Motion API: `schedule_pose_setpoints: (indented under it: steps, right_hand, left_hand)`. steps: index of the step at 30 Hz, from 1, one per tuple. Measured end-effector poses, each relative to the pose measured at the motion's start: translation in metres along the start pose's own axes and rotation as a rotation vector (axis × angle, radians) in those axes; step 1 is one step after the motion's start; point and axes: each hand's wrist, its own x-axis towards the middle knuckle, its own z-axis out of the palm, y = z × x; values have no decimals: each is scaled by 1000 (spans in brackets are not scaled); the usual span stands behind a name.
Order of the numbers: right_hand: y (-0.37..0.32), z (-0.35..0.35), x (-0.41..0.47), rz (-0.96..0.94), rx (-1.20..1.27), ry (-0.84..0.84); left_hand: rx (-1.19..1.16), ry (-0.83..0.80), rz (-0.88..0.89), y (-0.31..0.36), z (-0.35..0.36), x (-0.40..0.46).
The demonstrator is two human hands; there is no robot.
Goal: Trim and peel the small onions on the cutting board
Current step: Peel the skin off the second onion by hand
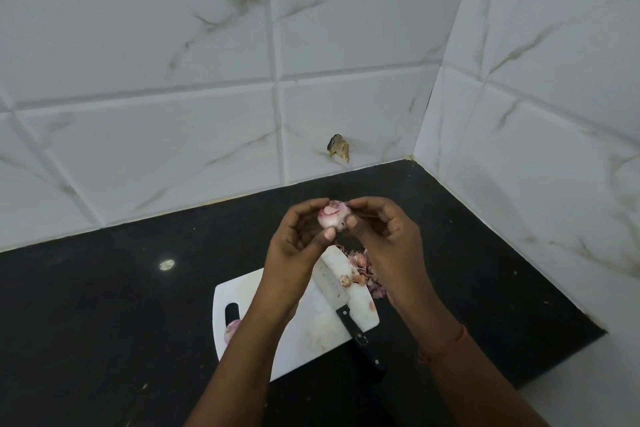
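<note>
1. Above the white cutting board (304,333), left hand (298,239) and right hand (384,236) both pinch one small onion (333,215) in their fingers (329,234); a slick bulb could slip and fall.
2. Kitchen knife (337,291) lies on the board below, handle overhanging the black desk (104,305); a dropped onion may knock it.
3. Peelings (363,270) crowd the board's far corner; a second onion (231,329) sits at its near-left edge and could roll off.

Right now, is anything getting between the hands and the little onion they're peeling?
Nothing visible does. The left hand and right hand both pinch the small onion directly, holding it up above the cutting board. The knife and the peels lie below on the board.
</note>
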Motion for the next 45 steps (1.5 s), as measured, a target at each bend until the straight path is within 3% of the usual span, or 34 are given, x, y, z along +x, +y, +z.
schedule_pose_setpoints:
  steps: [4,10,15,34,45]
  right_hand:
    - [2,0,-1,-48,-31,-56]
    - [4,1,-1,-97,-53,-52]
    - [4,3,-5,-222,-242,-7]
    - [-1,-1,-4,-413,-333,-3]
    - [-2,-5,11,-357,-442,-128]
  left_hand:
    - [-63,36,-41,-3,-1,2]
    - [-232,-35,-109,-6,0,0]
    - [-158,1,-92,-8,-2,1]
    - [-25,42,-35,-3,-3,-2]
    - [-8,21,-39,1,-1,-4]
